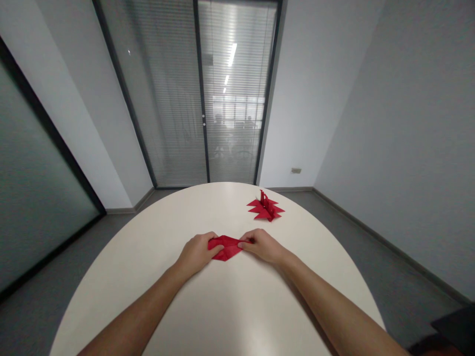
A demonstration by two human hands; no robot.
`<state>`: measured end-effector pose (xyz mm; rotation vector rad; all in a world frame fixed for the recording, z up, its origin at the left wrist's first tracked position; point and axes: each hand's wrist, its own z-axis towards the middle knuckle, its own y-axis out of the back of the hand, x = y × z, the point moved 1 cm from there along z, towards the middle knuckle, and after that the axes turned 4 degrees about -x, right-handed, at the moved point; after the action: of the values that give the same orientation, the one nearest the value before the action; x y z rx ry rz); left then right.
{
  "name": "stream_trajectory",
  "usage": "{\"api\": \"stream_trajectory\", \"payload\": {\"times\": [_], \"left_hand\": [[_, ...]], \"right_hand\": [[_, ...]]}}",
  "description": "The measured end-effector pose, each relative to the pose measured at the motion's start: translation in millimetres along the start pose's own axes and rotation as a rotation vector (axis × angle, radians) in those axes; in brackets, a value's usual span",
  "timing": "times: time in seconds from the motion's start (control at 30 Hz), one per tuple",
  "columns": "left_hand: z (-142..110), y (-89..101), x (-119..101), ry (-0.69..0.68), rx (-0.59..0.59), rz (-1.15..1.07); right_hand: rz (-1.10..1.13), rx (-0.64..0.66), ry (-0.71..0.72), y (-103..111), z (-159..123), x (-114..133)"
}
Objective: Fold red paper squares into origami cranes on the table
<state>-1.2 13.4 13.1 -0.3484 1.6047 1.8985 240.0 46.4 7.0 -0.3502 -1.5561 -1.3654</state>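
A folded sheet of red origami paper point(227, 248) lies between my two hands, low over the middle of the table. My left hand point(200, 251) grips its left end, thumb on top and fingers behind. At the paper's right point, my right hand point(262, 245) pinches the narrow tip between thumb and fingers. Creases run across the paper's face. Beyond my right hand sits a cluster of finished red paper cranes point(265, 207), wings spread and nested together.
The round white table point(230, 306) fills the foreground. Behind it stand a glass door with blinds point(237, 99) and pale walls point(389, 113). A dark object point(454, 326), its kind unclear, shows at the lower right by the floor.
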Motion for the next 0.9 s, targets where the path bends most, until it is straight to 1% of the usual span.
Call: {"api": "stream_trajectory", "payload": {"times": [0.07,0.17,0.23,0.3,0.33,0.4,0.5,0.6,0.7,0.77,0.9], "left_hand": [[-2,0.2,0,-0.025,-0.053,0.096],[-3,-0.5,1,-0.081,-0.151,0.145],[-2,-0.9,1,-0.143,-0.214,0.172],[-2,-1.4,0,-0.225,-0.238,0.2],[-2,-1.9,-1,-0.268,-0.227,0.208],[-4,-3.5,-4,-0.35,-0.164,0.198],[-8,-6.8,-8,-0.422,-0.06,0.174],[-10,-9.2,-10,-0.421,-0.023,0.183],[-8,-10.2,-10,-0.399,-0.008,0.185],[-7,-10.7,-9,-0.394,-0.009,0.185],[-6,-12.5,-8,-0.403,-0.035,0.184]], "right_hand": [[-0.04,0.002,0.01,0,-1,3],[-0.083,-0.027,-0.004,0,0,4],[-0.107,-0.061,-0.057,0,2,2],[-0.123,-0.092,-0.144,2,4,-2],[-0.131,-0.105,-0.188,2,5,-4],[-0.15,-0.127,-0.245,4,6,-6],[-0.174,-0.125,-0.228,5,5,-5],[-0.241,-0.121,-0.15,5,2,2],[-0.378,-0.174,-0.098,5,-1,10],[-0.457,-0.189,-0.082,4,-2,14],[-0.571,-0.17,-0.087,4,-3,17]]}}
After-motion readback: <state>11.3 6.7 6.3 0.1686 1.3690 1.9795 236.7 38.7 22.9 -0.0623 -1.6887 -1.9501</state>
